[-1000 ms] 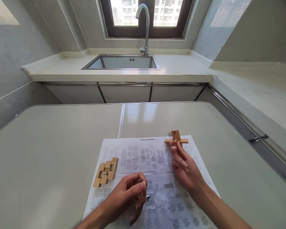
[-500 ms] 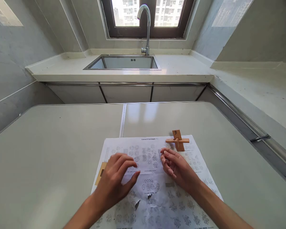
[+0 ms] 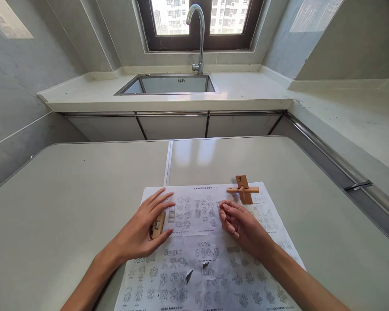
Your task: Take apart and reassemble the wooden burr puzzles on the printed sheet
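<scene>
Left fingers (image 3: 158, 209) spread loose around the partly hidden wooden block (image 3: 161, 219); right fingers (image 3: 232, 211) curl slackly, released.

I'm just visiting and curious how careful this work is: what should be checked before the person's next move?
1. Light-brown, blocky wooden piece near the left hand: ok, partly hidden by that spread hand.
2. Left hand's grip on it: cannot tell.
3. Right hand free: ok, loosely curled, nothing visible in it.
4. White, printed paper sheet undamaged: not ok, two dark, torn-looking spots show.
5. Brown wooden cross, flat board with round rods, not held: ok, at the sheet's far edge.
</scene>
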`<state>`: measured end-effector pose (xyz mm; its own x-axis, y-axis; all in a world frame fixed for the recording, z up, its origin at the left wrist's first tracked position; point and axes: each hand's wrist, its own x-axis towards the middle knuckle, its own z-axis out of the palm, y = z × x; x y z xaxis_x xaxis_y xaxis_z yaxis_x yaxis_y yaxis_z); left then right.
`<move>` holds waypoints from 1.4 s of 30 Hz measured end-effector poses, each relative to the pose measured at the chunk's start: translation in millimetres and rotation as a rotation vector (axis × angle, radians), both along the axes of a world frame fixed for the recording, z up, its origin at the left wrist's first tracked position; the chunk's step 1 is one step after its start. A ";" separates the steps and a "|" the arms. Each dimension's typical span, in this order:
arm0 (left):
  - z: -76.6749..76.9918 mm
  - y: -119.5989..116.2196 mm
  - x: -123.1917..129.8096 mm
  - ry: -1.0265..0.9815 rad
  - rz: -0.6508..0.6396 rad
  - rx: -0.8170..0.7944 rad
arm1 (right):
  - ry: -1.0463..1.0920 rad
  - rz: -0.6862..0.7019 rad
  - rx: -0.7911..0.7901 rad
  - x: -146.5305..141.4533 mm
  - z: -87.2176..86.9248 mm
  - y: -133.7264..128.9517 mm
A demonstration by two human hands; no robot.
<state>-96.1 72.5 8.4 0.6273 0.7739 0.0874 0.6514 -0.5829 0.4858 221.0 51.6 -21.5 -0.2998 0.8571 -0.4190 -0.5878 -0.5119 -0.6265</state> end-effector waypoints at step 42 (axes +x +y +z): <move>-4.5 -36.5 48.1 -0.021 -0.021 -0.195 | -0.944 0.233 1.076 -9.8 -6.6 -25.1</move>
